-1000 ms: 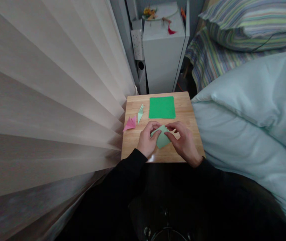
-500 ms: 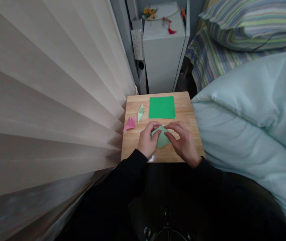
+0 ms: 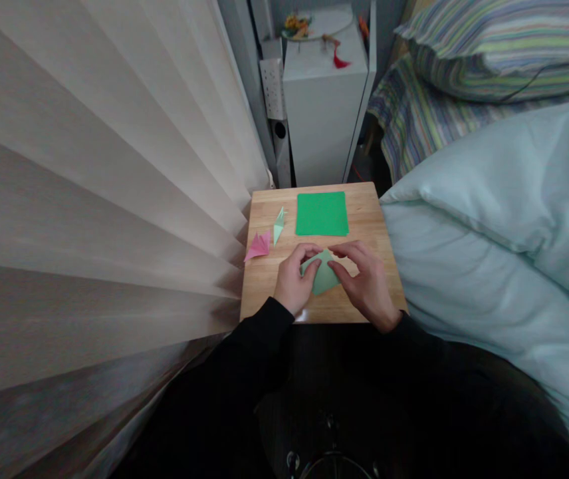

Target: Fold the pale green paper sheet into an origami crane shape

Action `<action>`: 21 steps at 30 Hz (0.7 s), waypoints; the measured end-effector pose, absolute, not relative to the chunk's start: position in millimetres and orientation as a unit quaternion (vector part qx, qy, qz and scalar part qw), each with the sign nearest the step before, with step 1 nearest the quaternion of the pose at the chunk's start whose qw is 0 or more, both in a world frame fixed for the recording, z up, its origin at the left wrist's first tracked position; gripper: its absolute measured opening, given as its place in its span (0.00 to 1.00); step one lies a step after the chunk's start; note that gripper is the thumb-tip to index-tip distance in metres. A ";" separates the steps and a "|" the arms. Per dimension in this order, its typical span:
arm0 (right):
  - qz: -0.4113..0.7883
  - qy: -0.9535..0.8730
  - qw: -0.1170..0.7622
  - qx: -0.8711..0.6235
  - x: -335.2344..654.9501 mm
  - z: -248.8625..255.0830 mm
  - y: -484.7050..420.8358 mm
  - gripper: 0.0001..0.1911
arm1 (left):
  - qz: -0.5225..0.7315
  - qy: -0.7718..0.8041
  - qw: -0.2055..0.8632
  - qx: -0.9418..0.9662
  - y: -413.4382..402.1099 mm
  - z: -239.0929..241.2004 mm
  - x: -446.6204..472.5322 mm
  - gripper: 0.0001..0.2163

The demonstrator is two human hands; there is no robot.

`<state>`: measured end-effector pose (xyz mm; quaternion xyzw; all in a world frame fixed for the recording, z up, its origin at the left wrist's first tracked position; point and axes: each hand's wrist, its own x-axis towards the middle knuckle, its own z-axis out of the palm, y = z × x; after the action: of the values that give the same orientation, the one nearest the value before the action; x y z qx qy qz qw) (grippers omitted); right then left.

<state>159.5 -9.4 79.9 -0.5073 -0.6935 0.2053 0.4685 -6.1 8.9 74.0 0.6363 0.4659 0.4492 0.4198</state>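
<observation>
Paper (image 3: 325, 279), pale green, is sitting over the wooden table (image 3: 364, 206); the left hand (image 3: 294, 278) is gripping its left side, thumb on top, while the right hand (image 3: 368, 285) is arching inward, thumb and forefinger holding its upper right edge.

Looks like a bedroom in a home. Shows it most plainly on the right: a bed (image 3: 417, 120) made up in stripes, a striped pillow (image 3: 528, 40) at its head, and a rumpled pale blue quilt (image 3: 498, 193) spread across. Has a long pleated curtain (image 3: 115, 166) all down the left. Holds a white cabinet (image 3: 322, 126) at the far end, topped with small ornaments (image 3: 295, 25) and a red tassel (image 3: 340, 60). Fits a small wooden worktop (image 3: 363, 207) between curtain and quilt, close before the cabinet.
</observation>
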 end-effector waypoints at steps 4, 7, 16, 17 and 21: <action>0.171 -0.717 0.459 -0.496 160.5 73.6 -9.8 0.09 | 0.462 0.467 0.418 0.627 10.0 68.2 -7.0 0.08; 0.169 -0.720 0.462 -0.489 160.1 73.3 -9.8 0.10 | 0.462 0.472 0.416 0.625 10.0 66.6 -7.4 0.09; 0.344 -0.607 0.501 -0.512 158.5 79.6 -6.7 0.03 | 0.445 0.472 0.409 0.642 6.9 74.4 -6.4 0.07; 0.366 -0.588 0.504 -0.516 158.6 78.6 -6.5 0.03 | 0.444 0.471 0.407 0.645 6.8 74.8 -6.5 0.07; 0.421 -0.540 0.505 -0.526 158.4 73.3 -5.7 0.07 | 0.437 0.472 0.406 0.649 6.8 75.2 -6.7 0.07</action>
<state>158.4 -5.7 73.3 -0.5257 -0.5398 0.4209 0.5050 -6.7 6.8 75.2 0.6491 0.4725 0.4369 0.4056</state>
